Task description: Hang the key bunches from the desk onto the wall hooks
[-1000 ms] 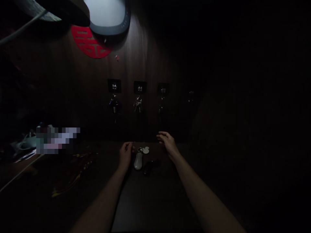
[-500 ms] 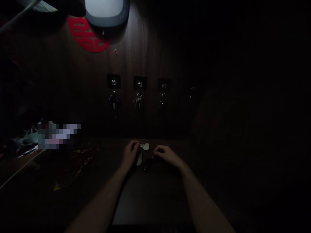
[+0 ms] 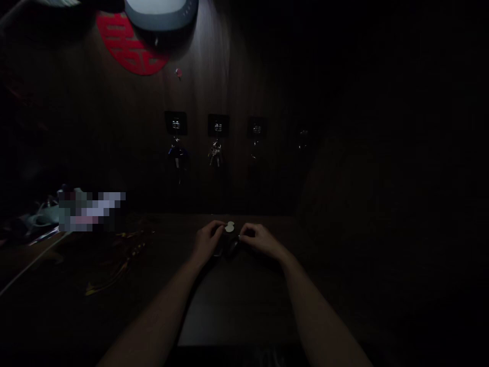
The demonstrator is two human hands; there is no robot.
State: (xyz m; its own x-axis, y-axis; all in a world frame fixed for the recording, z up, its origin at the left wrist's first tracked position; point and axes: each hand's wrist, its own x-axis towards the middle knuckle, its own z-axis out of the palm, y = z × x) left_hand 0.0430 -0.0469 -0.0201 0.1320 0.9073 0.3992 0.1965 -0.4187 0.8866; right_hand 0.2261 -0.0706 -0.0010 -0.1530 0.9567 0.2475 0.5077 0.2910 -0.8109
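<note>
The light is dim and small details are hard to make out. My left hand [image 3: 207,241] is closed, its thumb and index finger pinched at the edge of a pale, rounded key tag [image 3: 229,227]. A darker oblong piece [image 3: 218,250] hangs just under those fingers. My right hand [image 3: 260,239] faces it, thumb and forefinger also pinched, at the upper end of a dark key fob [image 3: 232,245]. That fob lies between the two hands, below the tag. Whether a ring joins these pieces cannot be seen.
Sets of keys [image 3: 216,154] hang from dark hooks [image 3: 218,125] on the wood wall. A red round paper-cut [image 3: 132,48] and a grey-and-white device [image 3: 162,14] are above. At left lie a white cable [image 3: 34,265], tasselled cords [image 3: 128,262] and blurred items.
My right fingers have come slightly closer to my left hand, and the dark fob's end has tilted up towards them. The pale oblong piece now looks dark. The view has shifted a little.
</note>
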